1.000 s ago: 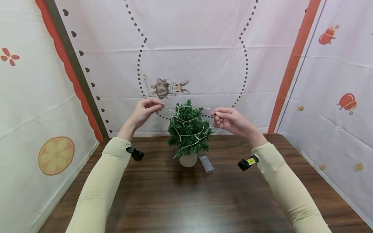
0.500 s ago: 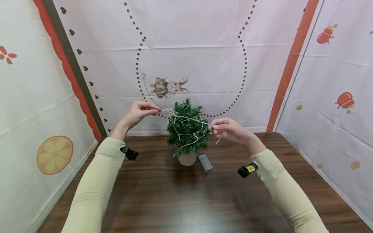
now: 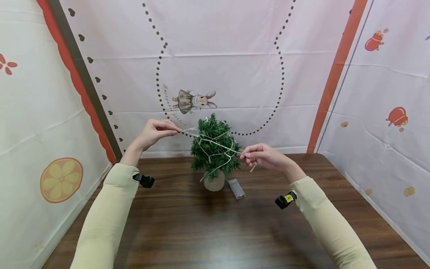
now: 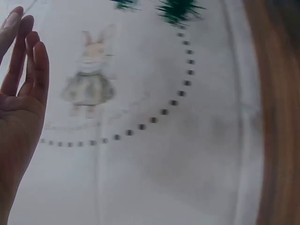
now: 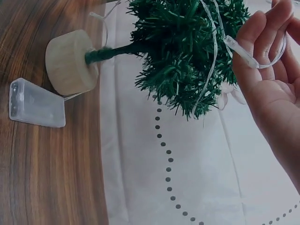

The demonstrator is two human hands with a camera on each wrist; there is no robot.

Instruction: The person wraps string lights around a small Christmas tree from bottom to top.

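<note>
A small artificial Christmas tree (image 3: pixel 215 149) with a round pale wooden base (image 3: pixel 214 181) stands upright on the table. Thin string lights (image 3: pixel 217 144) wrap around its branches. At the tree's upper left, my left hand (image 3: pixel 155 133) pinches a stretch of the wire between thumb and fingertips. To the right, lower down, my right hand (image 3: pixel 263 157) pinches another stretch, which runs taut across the tree's front. A short clear-tipped wire end (image 5: pixel 241 51) hangs from the right hand. In the left wrist view my left fingertips (image 4: pixel 28 33) lie near the frame's edge, and the wire there is barely visible.
A translucent battery box (image 3: pixel 236 189) lies on the brown wooden table (image 3: pixel 215 228), just right of the tree's base, with a wire leading to it. Behind the table hangs a printed white cloth (image 3: pixel 221 74), and similar cloths enclose both sides.
Both hands have moved lower, and the left has drawn away leftward. The wire held between them now slants down across the tree's front instead of near its top. The tree leans or shifts slightly left.
</note>
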